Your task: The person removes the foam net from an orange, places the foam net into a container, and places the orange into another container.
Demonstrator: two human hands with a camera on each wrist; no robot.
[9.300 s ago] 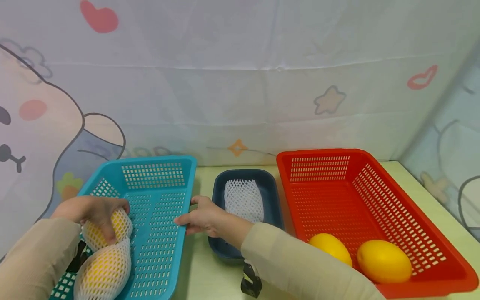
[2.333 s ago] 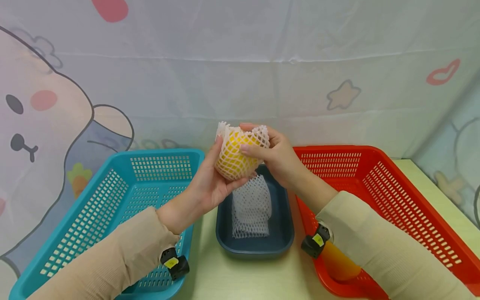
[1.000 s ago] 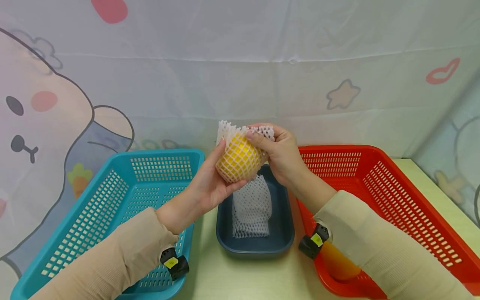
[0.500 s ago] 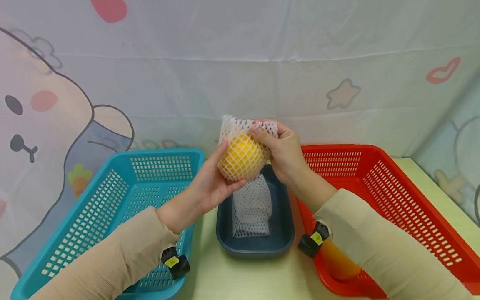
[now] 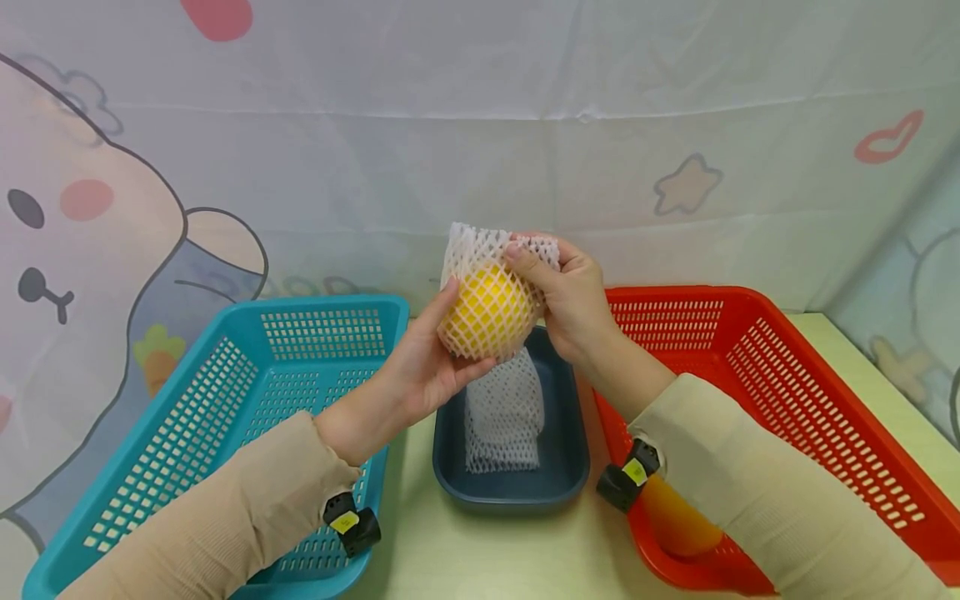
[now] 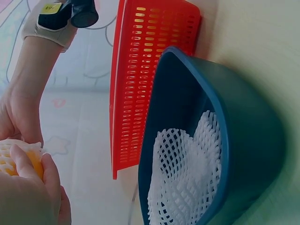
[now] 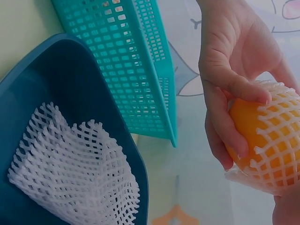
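Note:
Above the small dark blue tray [image 5: 512,498], both hands hold a yellow fruit [image 5: 491,304] in a white foam net sleeve [image 5: 474,242]. My left hand [image 5: 420,367] cups the fruit from the lower left, thumb on its near side. In the right wrist view its fingers touch a bare part of the fruit [image 7: 245,126], outside the netting. My right hand [image 5: 572,296] pinches the sleeve's upper right edge between thumb and fingers. The sleeve stands up loose beyond the fruit's top. In the tray lies flattened white foam netting [image 5: 504,412].
A turquoise perforated basket [image 5: 247,312] stands on the left, partly behind the left sleeve. On the right is a red perforated basket [image 5: 825,367] with a yellow fruit [image 5: 678,521] partly hidden by the right forearm. A printed cloth [image 5: 480,150] hangs behind the table.
From the turquoise basket, a netted fruit has come up between both hands over the tray. Lately the right hand has drawn the sleeve up and right, so more loose netting stands above the fruit.

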